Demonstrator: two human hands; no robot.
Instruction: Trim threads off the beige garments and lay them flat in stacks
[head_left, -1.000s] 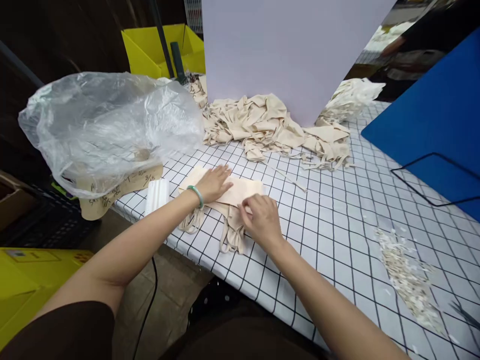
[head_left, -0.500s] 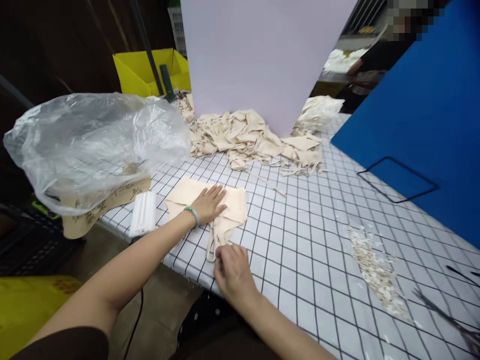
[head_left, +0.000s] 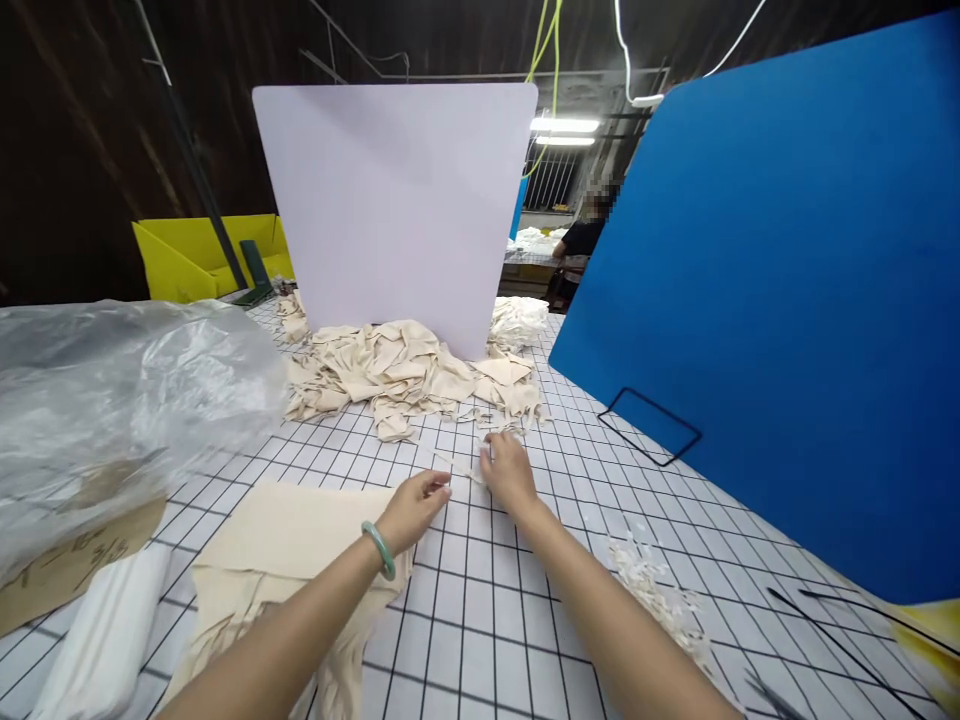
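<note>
My right hand (head_left: pixel 511 475) reaches out over the checked table, its fingers closed at the end of a thin cream strip (head_left: pixel 454 462); the fingertips are partly hidden. Just to its left, my left hand (head_left: pixel 414 508), with a green bangle at the wrist, is held with curved fingers and thumb apart, and I see nothing in it. Partly under my left forearm lies a flat cream cloth piece (head_left: pixel 300 525) with a folded band and loose ties. Beyond both hands a heap of similar cream cloth pieces (head_left: pixel 394 365) rests against an upright lilac board.
The lilac board (head_left: pixel 397 200) and a large blue board (head_left: pixel 750 300) rise from the table. At left are a clear plastic bag (head_left: pixel 135 390), handwritten brown card (head_left: pixel 97 555) and white object (head_left: pixel 105 630). Scraps (head_left: pixel 660 590) and scissors (head_left: pixel 772 695) lie right. A person (head_left: pixel 581 240) sits behind.
Both hands have left the cream cloth piece and moved forward, the right one to the thin strip. The left hand no longer lies flat. My view has tilted up.
</note>
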